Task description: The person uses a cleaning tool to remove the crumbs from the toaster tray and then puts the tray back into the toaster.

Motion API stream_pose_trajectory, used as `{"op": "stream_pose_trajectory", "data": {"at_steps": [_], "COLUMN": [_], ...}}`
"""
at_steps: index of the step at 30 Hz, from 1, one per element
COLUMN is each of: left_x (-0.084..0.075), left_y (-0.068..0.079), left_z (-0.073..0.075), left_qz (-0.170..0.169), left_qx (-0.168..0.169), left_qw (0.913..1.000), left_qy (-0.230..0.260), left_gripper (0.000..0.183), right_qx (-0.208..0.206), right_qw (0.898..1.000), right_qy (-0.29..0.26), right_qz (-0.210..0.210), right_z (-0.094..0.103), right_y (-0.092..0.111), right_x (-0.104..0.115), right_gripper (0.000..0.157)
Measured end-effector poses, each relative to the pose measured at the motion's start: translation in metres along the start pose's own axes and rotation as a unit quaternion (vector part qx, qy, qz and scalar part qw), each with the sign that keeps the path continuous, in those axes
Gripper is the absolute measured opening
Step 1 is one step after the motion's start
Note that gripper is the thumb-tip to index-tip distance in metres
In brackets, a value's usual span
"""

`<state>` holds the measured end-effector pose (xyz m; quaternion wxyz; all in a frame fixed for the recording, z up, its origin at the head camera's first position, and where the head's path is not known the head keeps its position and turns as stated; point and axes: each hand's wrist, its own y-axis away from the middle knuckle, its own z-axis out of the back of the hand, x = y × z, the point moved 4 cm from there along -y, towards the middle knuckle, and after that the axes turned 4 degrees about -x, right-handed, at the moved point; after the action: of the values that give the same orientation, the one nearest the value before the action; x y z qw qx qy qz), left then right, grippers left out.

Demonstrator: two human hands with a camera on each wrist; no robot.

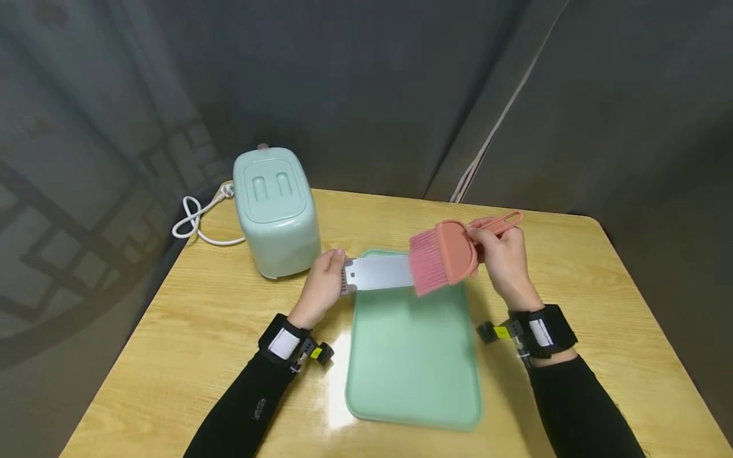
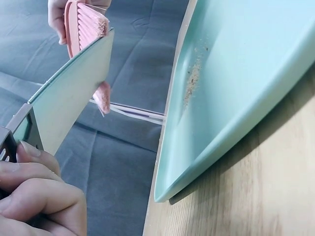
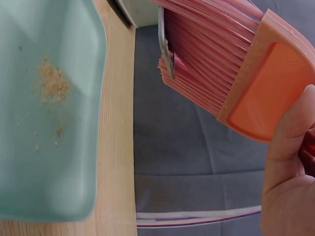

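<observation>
My left hand (image 1: 322, 285) grips the grey end of a long flat metal crumb tray (image 1: 379, 273), which is raised over the top part of a mint-green tray (image 1: 417, 362). From the other side, my right hand (image 1: 505, 259) holds a pink brush (image 1: 458, 251) by its handle. Its bristles (image 3: 206, 59) straddle the crumb tray's far end, some showing on each side of the plate in the right wrist view. Beneath, a small heap of brown crumbs (image 3: 54, 81) lies on the green tray, with loose bits scattered around it.
A mint-green toaster (image 1: 280, 222) stands at the back left of the wooden table (image 1: 189, 343), close to my left hand. Its white cord (image 1: 197, 219) loops beside it near the table's left edge. A dark curtain (image 1: 355, 95) hangs behind the table.
</observation>
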<state>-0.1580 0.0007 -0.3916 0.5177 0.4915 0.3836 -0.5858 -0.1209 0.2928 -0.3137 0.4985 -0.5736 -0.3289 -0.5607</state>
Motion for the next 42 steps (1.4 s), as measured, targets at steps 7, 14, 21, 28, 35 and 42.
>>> {"op": "stream_pose_trajectory", "data": {"at_steps": [7,14,21,28,35,42], "left_x": [0.002,0.001,0.002,0.002,0.002,0.002], "left_y": [0.002,0.001,0.000,0.000,-0.001,-0.001], "left_z": [0.001,0.001,0.000,0.001,0.000,-0.003], "left_qz": [0.001,0.003,0.006,0.007,-0.001,-0.006], "left_qx": [-0.009,-0.009,-0.007,-0.007,-0.010,-0.014], "left_qw": [0.9999,0.9999,0.9999,0.9999,0.9999,0.9997], "left_qy": [-0.006,-0.005,-0.008,-0.006,-0.010,-0.022], "left_gripper": [0.041,0.042,0.042,0.041,0.040,0.041], "right_qx": [-0.012,-0.018,-0.018,-0.020,-0.013,0.025], "right_qw": [1.000,1.000,1.000,0.997,0.996,0.999], "right_qy": [0.023,0.020,0.000,-0.068,-0.092,0.025], "right_qz": [-0.005,-0.013,-0.013,-0.015,-0.001,0.018], "right_z": [0.010,0.018,0.023,0.023,-0.001,-0.040], "right_y": [0.000,-0.001,-0.002,-0.003,0.000,0.008], "right_x": [-0.005,-0.005,-0.003,-0.001,0.012,0.018], "right_gripper": [0.026,0.025,0.027,0.026,0.022,0.022]}}
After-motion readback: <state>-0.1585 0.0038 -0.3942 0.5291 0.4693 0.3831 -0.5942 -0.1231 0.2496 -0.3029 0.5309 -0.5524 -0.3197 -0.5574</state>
